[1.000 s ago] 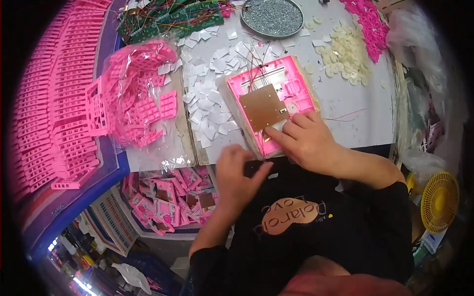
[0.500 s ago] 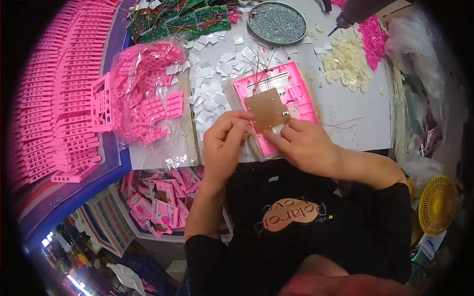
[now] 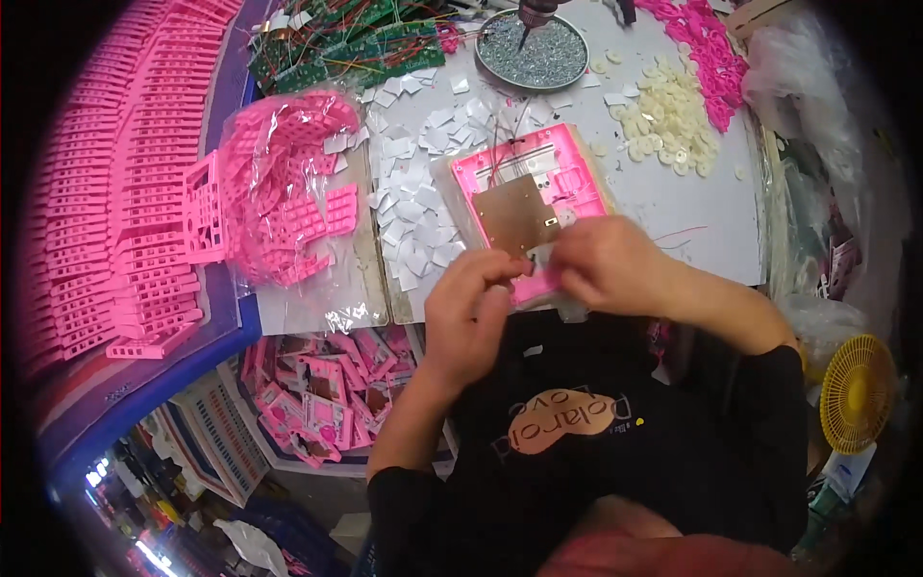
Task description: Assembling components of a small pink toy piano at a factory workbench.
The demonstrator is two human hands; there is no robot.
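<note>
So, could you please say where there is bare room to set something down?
The widest bare patch of tabletop lies right of the pink case, below the cream discs, though a thin red wire lies there. Left of the case is crowded with white squares and bagged pink parts; beyond it sit green boards and metal bits.

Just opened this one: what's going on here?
A person's left hand and right hand are both at the near end of an open pink case, fingertips close to the lower edge of the brown board lying in it. Whether the fingers hold anything small can't be made out. Beyond the case, the tip of a dark tool hangs over a round dish of small metal pieces.
</note>
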